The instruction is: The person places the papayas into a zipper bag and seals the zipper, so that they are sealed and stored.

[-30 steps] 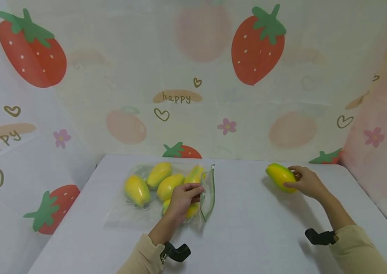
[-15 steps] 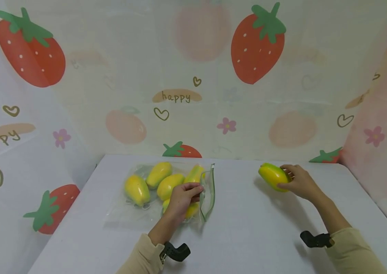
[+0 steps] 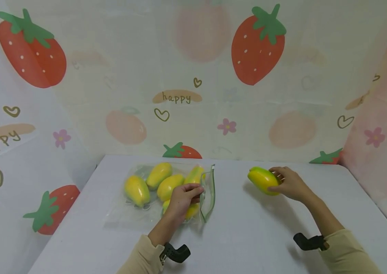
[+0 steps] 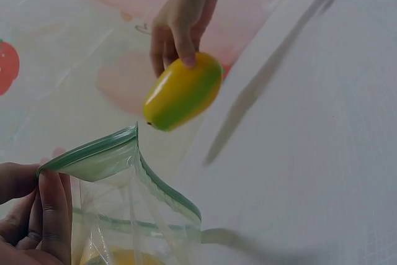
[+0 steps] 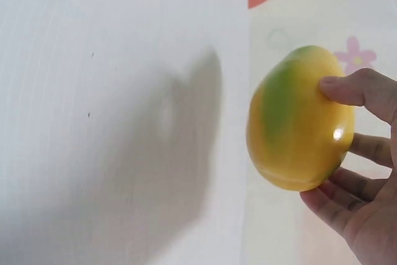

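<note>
My right hand (image 3: 291, 184) holds a glossy yellow-green papaya (image 3: 263, 180) above the right half of the table, thumb on one side and fingers on the other. The same papaya (image 5: 301, 119) fills the middle of the right wrist view. At centre left, a clear zip bag (image 3: 121, 217) lies with its green zip rim at the right end. My left hand (image 3: 181, 198) pinches that rim between thumb and fingers. In the left wrist view the bag's mouth (image 4: 167, 193) gapes. Several papayas (image 3: 136, 190) lie inside the bag, one partly behind my left hand.
The white table (image 3: 241, 236) runs back to a fruit-printed cloth wall (image 3: 248, 102), with more cloth at both sides. A black wrist camera (image 3: 177, 252) sits at my left cuff, another black camera (image 3: 308, 242) at my right.
My right hand has carried the papaya leftward, nearer the bag's mouth. The left hand and the bag have stayed where they were.
</note>
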Tool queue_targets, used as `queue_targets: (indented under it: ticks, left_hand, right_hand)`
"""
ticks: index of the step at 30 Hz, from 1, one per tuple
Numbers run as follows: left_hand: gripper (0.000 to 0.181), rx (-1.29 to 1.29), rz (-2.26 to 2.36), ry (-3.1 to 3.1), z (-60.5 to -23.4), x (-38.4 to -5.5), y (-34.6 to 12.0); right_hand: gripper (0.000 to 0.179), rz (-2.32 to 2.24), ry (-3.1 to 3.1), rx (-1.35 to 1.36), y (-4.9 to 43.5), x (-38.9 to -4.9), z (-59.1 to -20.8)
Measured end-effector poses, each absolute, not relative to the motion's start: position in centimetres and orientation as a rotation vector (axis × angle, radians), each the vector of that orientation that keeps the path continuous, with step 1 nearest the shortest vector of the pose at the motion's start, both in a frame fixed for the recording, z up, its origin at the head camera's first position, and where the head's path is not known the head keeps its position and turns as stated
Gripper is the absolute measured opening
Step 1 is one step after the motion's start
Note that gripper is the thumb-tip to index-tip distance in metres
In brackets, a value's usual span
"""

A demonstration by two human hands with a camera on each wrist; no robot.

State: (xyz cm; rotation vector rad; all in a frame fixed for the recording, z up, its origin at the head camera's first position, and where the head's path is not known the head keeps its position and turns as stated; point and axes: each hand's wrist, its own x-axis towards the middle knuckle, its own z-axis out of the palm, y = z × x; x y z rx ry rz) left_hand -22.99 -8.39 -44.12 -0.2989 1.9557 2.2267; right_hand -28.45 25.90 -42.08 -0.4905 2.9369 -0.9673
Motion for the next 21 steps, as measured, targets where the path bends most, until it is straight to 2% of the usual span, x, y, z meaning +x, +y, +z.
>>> queue_targets:
  ticks: [21]
  left_hand:
    - [0.027, -0.291, 2.251, 1.931, -44.0, -23.0, -8.3]
  right_hand:
    - [0.055, -0.971, 2.823, -0.705, 22.2, -27.7, -41.3]
